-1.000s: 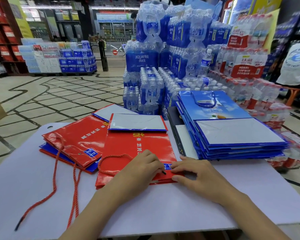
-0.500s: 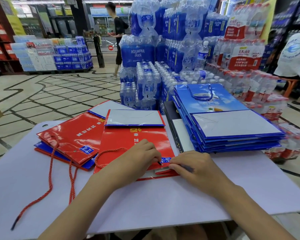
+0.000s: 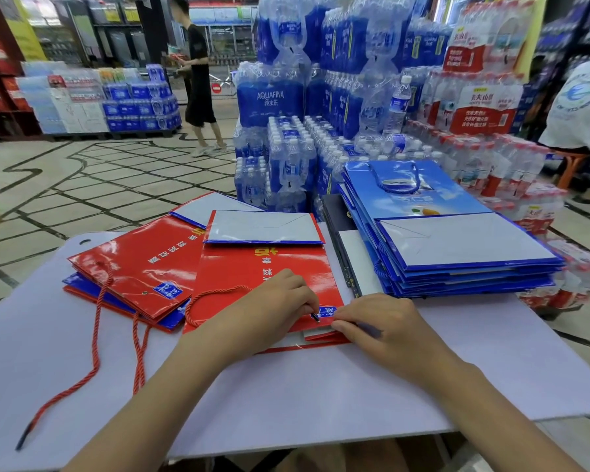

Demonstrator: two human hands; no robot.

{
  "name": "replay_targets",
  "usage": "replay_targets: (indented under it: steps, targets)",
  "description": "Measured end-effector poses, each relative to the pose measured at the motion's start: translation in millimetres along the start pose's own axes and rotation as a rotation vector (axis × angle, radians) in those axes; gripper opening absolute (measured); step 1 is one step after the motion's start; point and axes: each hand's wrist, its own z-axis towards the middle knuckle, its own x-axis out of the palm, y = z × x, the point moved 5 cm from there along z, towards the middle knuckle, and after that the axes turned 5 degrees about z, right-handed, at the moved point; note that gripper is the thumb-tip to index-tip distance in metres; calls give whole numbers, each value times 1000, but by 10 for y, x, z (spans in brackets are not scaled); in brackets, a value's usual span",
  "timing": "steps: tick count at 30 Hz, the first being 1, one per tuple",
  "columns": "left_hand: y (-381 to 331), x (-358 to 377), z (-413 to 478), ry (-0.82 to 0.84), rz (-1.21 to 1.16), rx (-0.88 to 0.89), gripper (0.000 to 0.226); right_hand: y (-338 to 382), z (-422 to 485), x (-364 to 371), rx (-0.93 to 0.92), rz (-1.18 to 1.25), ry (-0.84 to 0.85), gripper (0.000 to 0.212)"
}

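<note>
Left fingers (image 3: 300, 296), right fingers (image 3: 346, 325), pinching cord (image 3: 316, 317)

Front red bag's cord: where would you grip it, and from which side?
Probably at its dark tip, pinched from above, as the left hand does. The red cord lies in a limp loop flat on the red bag; only the tip looks stiff enough to steer.

I'm in a supermarket: shrink-wrapped bottled water packs (image 3: 269, 97) stacked far ahead, shelves (image 3: 0, 63) far left, a shopper (image 3: 198, 76) walking past.
</note>
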Motion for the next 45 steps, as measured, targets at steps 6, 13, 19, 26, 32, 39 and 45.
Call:
replay_targets:
  steps: [6, 13, 19, 26, 32, 39, 45]
  targets:
    - [-30, -32, 21, 35, -29, -12, 20, 4, 2, -2, -10, -16, -3, 26]
    - [-54, -107, 54, 90, -118, -57, 20, 4, -1, -13, -58, -76, -46, 19]
    - [0, -96, 67, 204, -187, -110, 17, 20, -10, 6, -104, -126, -54, 21]
    - [-68, -99, 163, 302, -64, -71, 19, 27, -10, 29, -124, -148, -57, 19]
    - [1, -146, 119, 121, -255, -211, 18, -12, -6, -8, -79, -137, -99, 20]
    - [-13, -176, -104, 55, -330, -164, 29, 25, 5, -42, -92, -226, -181, 16]
    - [-50, -72, -74, 12, -205, -79, 32, 86, 21, -84, -54, -364, -316, 16]
